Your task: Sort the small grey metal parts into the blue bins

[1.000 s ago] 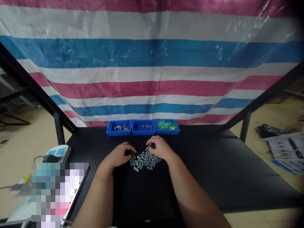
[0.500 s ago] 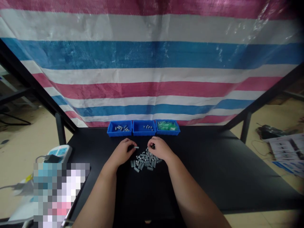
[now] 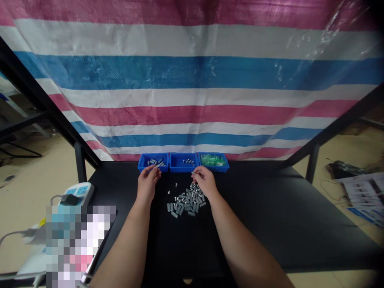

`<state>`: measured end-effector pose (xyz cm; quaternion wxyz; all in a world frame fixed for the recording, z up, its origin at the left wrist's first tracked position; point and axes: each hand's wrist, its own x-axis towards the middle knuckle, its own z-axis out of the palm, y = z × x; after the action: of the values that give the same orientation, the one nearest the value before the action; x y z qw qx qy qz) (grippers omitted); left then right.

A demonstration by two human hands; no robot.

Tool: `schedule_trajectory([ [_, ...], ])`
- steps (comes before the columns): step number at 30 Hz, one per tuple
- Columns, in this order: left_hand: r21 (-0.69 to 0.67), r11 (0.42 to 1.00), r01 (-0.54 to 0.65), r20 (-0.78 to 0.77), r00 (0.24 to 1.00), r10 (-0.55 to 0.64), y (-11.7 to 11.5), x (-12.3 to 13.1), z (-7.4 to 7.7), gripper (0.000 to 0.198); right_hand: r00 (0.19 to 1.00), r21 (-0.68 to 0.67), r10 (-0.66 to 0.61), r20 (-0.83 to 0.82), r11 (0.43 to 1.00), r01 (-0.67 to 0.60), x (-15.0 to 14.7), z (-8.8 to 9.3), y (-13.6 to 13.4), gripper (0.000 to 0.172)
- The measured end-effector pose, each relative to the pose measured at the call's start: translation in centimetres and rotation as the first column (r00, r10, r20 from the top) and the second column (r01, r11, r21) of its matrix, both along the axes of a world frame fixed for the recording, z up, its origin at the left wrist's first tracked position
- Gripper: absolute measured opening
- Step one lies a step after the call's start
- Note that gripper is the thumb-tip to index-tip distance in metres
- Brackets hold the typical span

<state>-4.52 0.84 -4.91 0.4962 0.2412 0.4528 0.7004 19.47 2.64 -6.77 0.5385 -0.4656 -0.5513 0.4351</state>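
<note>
My left hand (image 3: 147, 182) is at the front of the left blue bin (image 3: 141, 167), its fingertips pinching a small grey cylindrical spacer (image 3: 158, 165) at the rim. Inside that bin lie several more grey spacers. My right hand (image 3: 206, 181) is closed near the front of the middle blue bin (image 3: 177, 168), a small screw (image 3: 193, 173) between thumb and forefinger. That bin holds several small screws (image 3: 189, 161). Between and below my hands is a mixed pile of grey spacers and screws (image 3: 187, 202). Two loose screws (image 3: 176, 185) lie left of the pile.
The right blue bin (image 3: 226, 167) holds green-tinted clear pieces (image 3: 213, 160). A white power strip (image 3: 87, 194) with a black plug and a blurred-out flat item (image 3: 90, 240) sit at the table's left. Striped sheeting (image 3: 192, 96) hangs behind, between black frame bars (image 3: 315, 140).
My left hand has moved up and left with the spacer, from beside the pile to the left bin. My right hand has lifted from the pile toward the middle bin, a screw now visible in it.
</note>
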Motion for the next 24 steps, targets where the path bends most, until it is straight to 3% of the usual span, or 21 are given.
schedule_trajectory([
  [4,0.046,0.999,0.009,0.095,0.995,-0.013,0.0,-0.1,0.3,0.052,0.999,0.116,-0.018,-0.047,0.993,0.023,-0.4,-0.1,0.3,0.022],
  [8,0.098,0.978,0.183,0.037,0.982,-0.187,-0.3,0.1,0.4,0.064,0.999,0.186,0.036,0.033,0.982,-0.042,-0.5,-0.1,0.3,0.041],
  [11,0.092,0.953,0.288,-0.071,0.957,-0.282,-0.6,0.2,0.3,0.061,0.987,0.247,-0.010,0.160,0.969,-0.030,-0.3,0.5,-0.1,0.028],
  [15,0.048,0.934,0.355,-0.345,0.883,-0.318,-1.0,0.4,0.4,0.044,0.936,0.293,-0.078,0.344,0.956,-0.028,0.3,1.7,-0.9,0.016],
  [17,0.043,0.913,0.406,-0.489,0.805,-0.335,-1.4,0.5,0.7,0.034,0.908,0.299,-0.071,0.413,0.952,-0.062,0.7,2.3,-1.3,0.015],
  [19,-0.002,0.864,0.503,-0.621,0.677,-0.395,-2.0,0.5,1.3,0.027,0.874,0.300,-0.032,0.485,0.945,-0.132,1.0,2.8,-1.6,0.015],
  [24,-0.217,0.684,0.697,-0.857,0.199,-0.475,-3.8,-0.4,3.0,0.018,0.766,0.234,0.113,0.633,0.915,-0.329,1.2,3.6,-2.4,0.012],
])
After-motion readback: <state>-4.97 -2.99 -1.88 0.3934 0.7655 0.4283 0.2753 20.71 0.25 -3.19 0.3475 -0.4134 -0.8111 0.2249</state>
